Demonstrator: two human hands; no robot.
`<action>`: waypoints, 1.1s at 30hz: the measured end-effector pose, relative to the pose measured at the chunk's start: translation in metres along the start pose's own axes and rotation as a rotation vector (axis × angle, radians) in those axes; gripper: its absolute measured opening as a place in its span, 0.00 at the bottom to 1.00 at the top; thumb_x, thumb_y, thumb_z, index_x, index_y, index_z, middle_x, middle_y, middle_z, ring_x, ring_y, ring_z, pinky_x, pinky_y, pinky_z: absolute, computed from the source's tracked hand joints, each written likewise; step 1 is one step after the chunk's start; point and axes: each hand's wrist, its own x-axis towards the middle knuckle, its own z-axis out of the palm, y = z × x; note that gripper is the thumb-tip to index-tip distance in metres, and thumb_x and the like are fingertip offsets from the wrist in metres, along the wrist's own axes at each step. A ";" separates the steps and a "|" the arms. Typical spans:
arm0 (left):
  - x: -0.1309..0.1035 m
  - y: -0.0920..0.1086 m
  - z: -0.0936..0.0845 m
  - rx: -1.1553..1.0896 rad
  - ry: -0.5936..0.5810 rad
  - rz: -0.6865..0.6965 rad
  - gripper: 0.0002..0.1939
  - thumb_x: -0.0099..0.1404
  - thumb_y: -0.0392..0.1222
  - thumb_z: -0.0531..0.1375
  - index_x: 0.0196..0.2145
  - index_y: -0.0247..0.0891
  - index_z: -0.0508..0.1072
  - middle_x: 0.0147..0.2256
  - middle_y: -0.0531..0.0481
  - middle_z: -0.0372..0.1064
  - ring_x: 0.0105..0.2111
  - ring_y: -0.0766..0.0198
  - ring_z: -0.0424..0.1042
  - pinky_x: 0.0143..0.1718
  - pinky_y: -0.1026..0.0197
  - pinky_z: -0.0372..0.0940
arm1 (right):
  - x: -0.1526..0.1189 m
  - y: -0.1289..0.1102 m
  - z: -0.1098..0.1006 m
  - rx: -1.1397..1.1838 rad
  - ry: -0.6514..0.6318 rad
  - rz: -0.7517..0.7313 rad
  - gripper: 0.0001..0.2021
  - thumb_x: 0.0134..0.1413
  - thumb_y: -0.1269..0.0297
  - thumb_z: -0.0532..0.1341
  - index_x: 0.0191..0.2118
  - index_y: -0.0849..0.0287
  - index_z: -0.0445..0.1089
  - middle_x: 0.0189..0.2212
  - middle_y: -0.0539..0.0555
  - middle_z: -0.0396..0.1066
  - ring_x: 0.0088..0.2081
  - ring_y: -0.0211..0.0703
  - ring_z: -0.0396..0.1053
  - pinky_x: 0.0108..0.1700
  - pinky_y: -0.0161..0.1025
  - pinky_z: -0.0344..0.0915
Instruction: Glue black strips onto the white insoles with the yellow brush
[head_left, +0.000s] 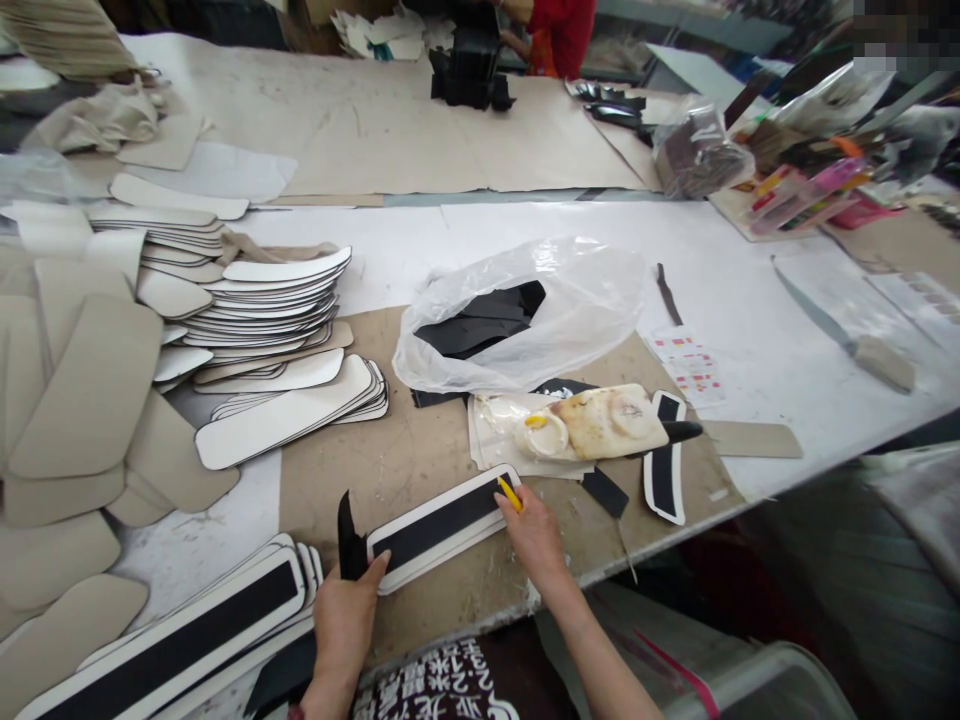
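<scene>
A white panel (447, 578) with rounded corners and a black strip (442, 520) along its middle lies slantwise on the brown sheet in front of me. My left hand (346, 615) is closed at its left end, thumb on the panel's edge. A loose dark strip (348, 535) sticks up from its fingers, and more dark material (279, 678) shows beneath the wrist. At the panel's far right corner, my right hand (534, 530) pinches a slim yellow stick (509, 495), whose tip meets the black strip's end.
Left stand stacks of white panels (289, 400) and beige pieces (82, 390). Black-striped panels (187, 640) lie front left. Behind the work are a plastic bag (570, 310) of black pieces and a stained container (611, 422). A knife (847, 335) lies right. Another person (562, 35) stands across the table.
</scene>
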 end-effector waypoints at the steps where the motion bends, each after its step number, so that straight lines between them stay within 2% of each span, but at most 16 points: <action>1: 0.000 0.000 0.000 -0.012 -0.006 -0.002 0.17 0.44 0.55 0.60 0.24 0.38 0.70 0.20 0.46 0.69 0.26 0.52 0.69 0.28 0.57 0.59 | 0.001 0.000 0.000 -0.001 -0.003 0.001 0.11 0.51 0.56 0.52 0.28 0.55 0.64 0.19 0.50 0.67 0.23 0.42 0.65 0.23 0.35 0.51; 7: -0.004 0.003 -0.001 -0.060 0.002 0.024 0.15 0.45 0.53 0.60 0.22 0.37 0.69 0.19 0.47 0.68 0.24 0.54 0.68 0.28 0.57 0.58 | 0.002 -0.003 -0.003 -0.002 -0.032 -0.003 0.10 0.51 0.57 0.53 0.27 0.56 0.63 0.20 0.52 0.68 0.24 0.43 0.66 0.25 0.36 0.52; 12: -0.001 -0.003 0.003 -0.118 0.016 0.065 0.14 0.45 0.51 0.60 0.22 0.36 0.69 0.20 0.47 0.69 0.25 0.55 0.69 0.28 0.58 0.59 | 0.004 -0.002 -0.003 -0.029 -0.064 -0.001 0.10 0.51 0.56 0.53 0.25 0.55 0.61 0.20 0.52 0.68 0.24 0.43 0.66 0.24 0.35 0.51; 16: 0.002 -0.006 0.005 -0.125 0.013 0.063 0.13 0.45 0.50 0.60 0.22 0.36 0.69 0.20 0.47 0.69 0.25 0.56 0.69 0.27 0.58 0.59 | 0.005 0.000 -0.001 -0.032 -0.066 -0.010 0.10 0.50 0.56 0.53 0.25 0.55 0.62 0.20 0.52 0.68 0.24 0.44 0.66 0.24 0.35 0.51; 22: -0.001 -0.001 0.002 -0.109 0.009 0.084 0.12 0.46 0.49 0.60 0.21 0.37 0.67 0.19 0.49 0.67 0.24 0.56 0.68 0.28 0.58 0.58 | 0.005 0.000 -0.001 -0.036 -0.052 -0.024 0.10 0.50 0.56 0.53 0.25 0.55 0.62 0.19 0.52 0.68 0.23 0.43 0.65 0.24 0.35 0.50; 29: -0.004 0.000 0.001 -0.028 0.116 0.122 0.14 0.45 0.51 0.60 0.21 0.41 0.60 0.18 0.54 0.62 0.22 0.60 0.64 0.27 0.59 0.56 | 0.005 0.002 0.001 -0.027 -0.018 -0.058 0.10 0.50 0.57 0.54 0.23 0.55 0.60 0.18 0.52 0.67 0.21 0.42 0.63 0.23 0.34 0.48; 33: -0.004 -0.002 0.002 -0.054 0.116 0.134 0.15 0.45 0.52 0.60 0.23 0.41 0.60 0.19 0.54 0.62 0.22 0.61 0.63 0.27 0.60 0.56 | 0.006 0.003 0.002 -0.051 -0.029 -0.051 0.10 0.50 0.56 0.54 0.24 0.55 0.60 0.18 0.52 0.67 0.22 0.43 0.64 0.22 0.34 0.48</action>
